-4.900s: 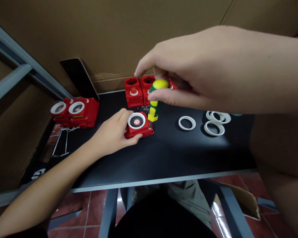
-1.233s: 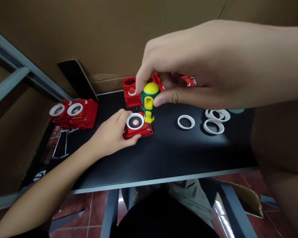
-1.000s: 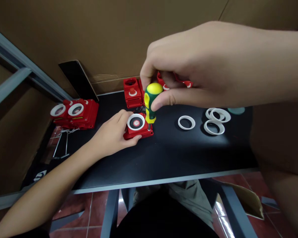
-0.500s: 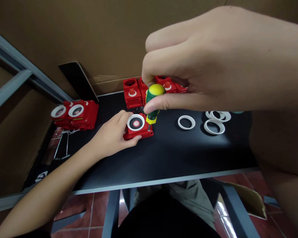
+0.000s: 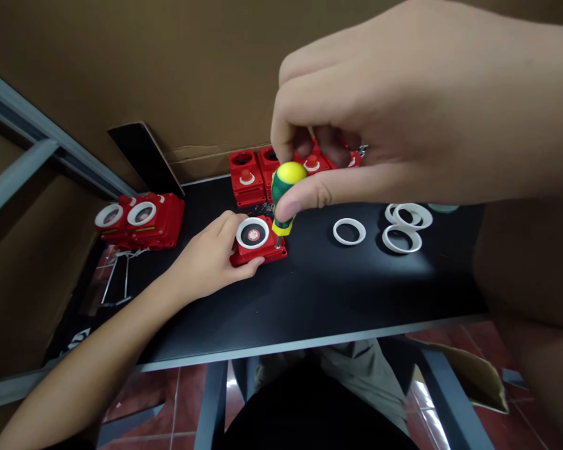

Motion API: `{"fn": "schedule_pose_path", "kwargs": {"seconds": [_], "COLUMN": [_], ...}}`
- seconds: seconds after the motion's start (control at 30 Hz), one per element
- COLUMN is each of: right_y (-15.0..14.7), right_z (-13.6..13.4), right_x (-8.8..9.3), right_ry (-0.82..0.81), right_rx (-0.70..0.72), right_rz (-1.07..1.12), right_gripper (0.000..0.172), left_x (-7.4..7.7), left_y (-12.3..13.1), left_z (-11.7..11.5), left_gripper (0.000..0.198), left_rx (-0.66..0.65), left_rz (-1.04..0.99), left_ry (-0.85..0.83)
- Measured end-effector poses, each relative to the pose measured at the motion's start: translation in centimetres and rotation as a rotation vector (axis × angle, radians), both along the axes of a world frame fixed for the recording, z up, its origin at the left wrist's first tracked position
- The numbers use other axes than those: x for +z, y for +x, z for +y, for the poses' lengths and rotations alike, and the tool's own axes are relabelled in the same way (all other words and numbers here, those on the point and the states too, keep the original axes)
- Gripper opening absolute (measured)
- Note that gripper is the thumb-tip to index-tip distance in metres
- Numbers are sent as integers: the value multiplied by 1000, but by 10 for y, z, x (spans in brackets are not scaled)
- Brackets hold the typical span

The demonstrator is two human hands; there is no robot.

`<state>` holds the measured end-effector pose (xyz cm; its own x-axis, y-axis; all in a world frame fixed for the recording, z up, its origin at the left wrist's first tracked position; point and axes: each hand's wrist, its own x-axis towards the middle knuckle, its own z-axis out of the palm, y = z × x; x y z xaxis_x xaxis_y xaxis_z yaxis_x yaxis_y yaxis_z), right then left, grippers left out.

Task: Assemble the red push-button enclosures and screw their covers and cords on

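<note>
A red box with a white ring on top (image 5: 257,240) lies on the black table (image 5: 309,294). My left hand (image 5: 206,256) is closed round its left side and holds it down. My right hand (image 5: 394,106), close to the camera, pinches a short green and yellow screwdriver (image 5: 281,200) by thumb and fingers. The screwdriver stands upright with its tip at the box's far right corner.
Two finished red boxes with white rings (image 5: 138,215) sit at the left. Several red boxes without rings (image 5: 248,178) stand at the back by the cardboard wall. Loose white rings (image 5: 349,231) (image 5: 406,225) lie to the right. A dark phone (image 5: 143,156) leans at the back left.
My right hand has rolled the screwdriver handle between thumb and fingers and come closer to the camera. The left hand and the box have stayed put.
</note>
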<state>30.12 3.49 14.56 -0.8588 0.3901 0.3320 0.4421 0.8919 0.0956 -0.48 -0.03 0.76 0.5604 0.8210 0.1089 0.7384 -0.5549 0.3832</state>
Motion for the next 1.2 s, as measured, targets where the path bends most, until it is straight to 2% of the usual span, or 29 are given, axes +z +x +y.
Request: {"fn": "schedule_pose_path", "kwargs": {"seconds": [0.13, 0.27, 0.33, 0.53, 0.7, 0.93, 1.2], "right_y": [0, 1, 3, 7, 9, 10, 4], "right_z": [2, 6, 9, 14, 15, 21, 21], "right_x": [4, 7, 8, 9, 11, 10, 5], "right_ry": [-48, -184, -244, -427, -547, -615, -557], "right_rx": [88, 200, 225, 164, 211, 201, 180], "right_rz": [5, 29, 22, 6, 41, 13, 52], "right_gripper": [64, 43, 39, 36, 37, 42, 33], "left_x": [1, 0, 0, 1, 2, 2, 2], "left_y": [1, 0, -1, 0, 1, 1, 1], "left_z": [0, 0, 0, 0, 0, 0, 0], "left_gripper": [70, 70, 67, 66, 65, 65, 67], "left_rx": [12, 24, 29, 43, 41, 49, 48], "left_rz": [6, -5, -5, 5, 1, -2, 1], "left_ry": [-37, -27, -20, -33, -31, -39, -46]}}
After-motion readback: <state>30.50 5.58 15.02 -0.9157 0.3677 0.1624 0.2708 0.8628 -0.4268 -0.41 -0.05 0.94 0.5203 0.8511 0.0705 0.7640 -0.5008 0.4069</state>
